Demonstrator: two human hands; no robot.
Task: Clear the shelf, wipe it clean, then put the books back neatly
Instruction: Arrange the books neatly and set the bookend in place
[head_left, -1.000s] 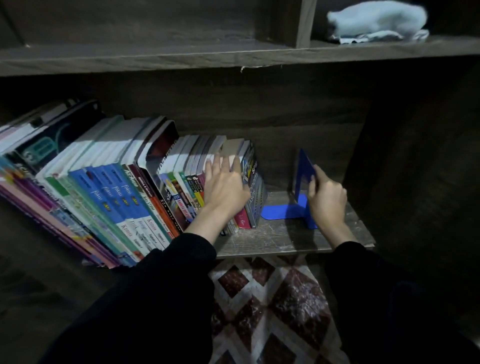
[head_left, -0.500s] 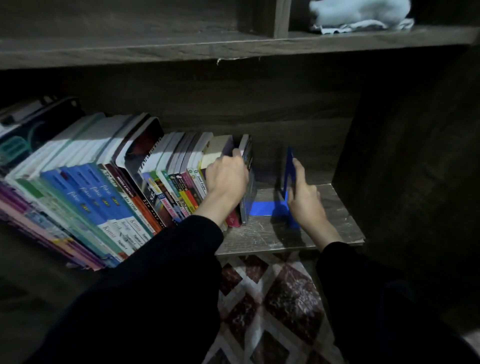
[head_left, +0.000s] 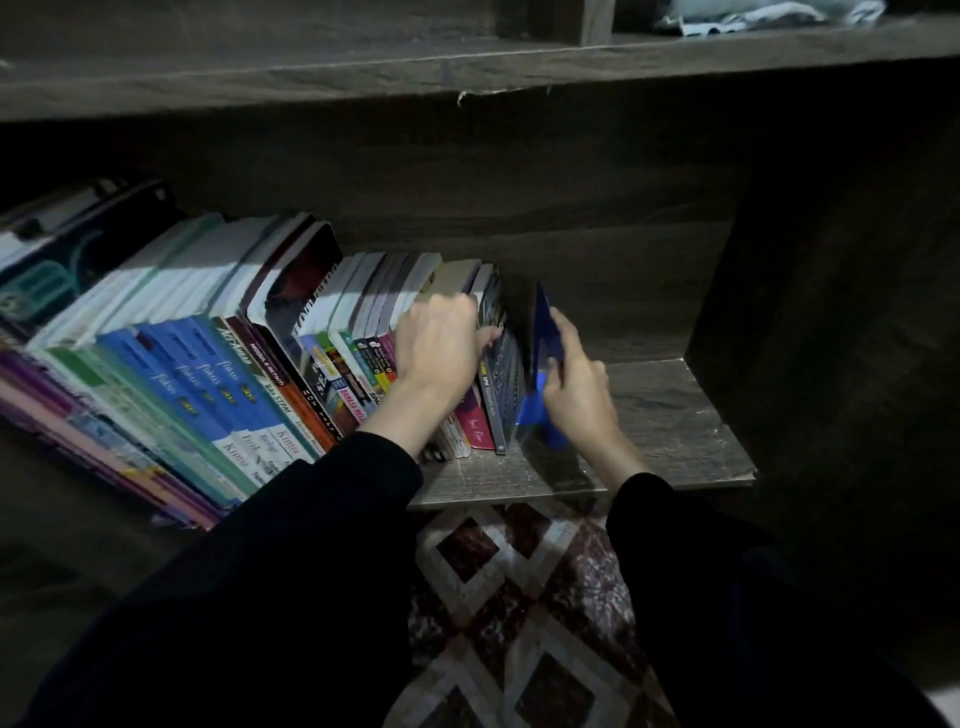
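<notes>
"Because the end of the row wants to flop sideways, my left fingers (head_left: 464, 310) are curled over the tops of the last few books (head_left: 234, 364). The thumb sits against the outer cover, so my left hand (head_left: 441, 353) squeezes them toward the rest."

"And the other one?"

"Right fingers (head_left: 565, 335) lie along the upright blade of the blue bookend (head_left: 544, 327), with the thumb pinching it from the near side. That grip lets my right hand (head_left: 576, 387) steer the blade square to the covers. Its foot lies flat on the shelf (head_left: 675, 415) and points toward the books, so I expect their weight would pin it."

"Is the blade against the last book?"

"Just beside it. Whether metal meets cover I cannot tell, because it is dim there and my own hand is in the way."

"Where does that leave the job?"

"Near the end, I'd say. The books stand spine-out and fill the left and middle of the shelf, with bare wood only to the right of the bookend. The pale cloth (head_left: 769, 13) lies on the board above, well apart from both hands."

"What could spoil it?"

"Letting go on the left before the blade is snug. The thin end books could slump into the gap, so I'd push the bookend home first and release second."
</notes>
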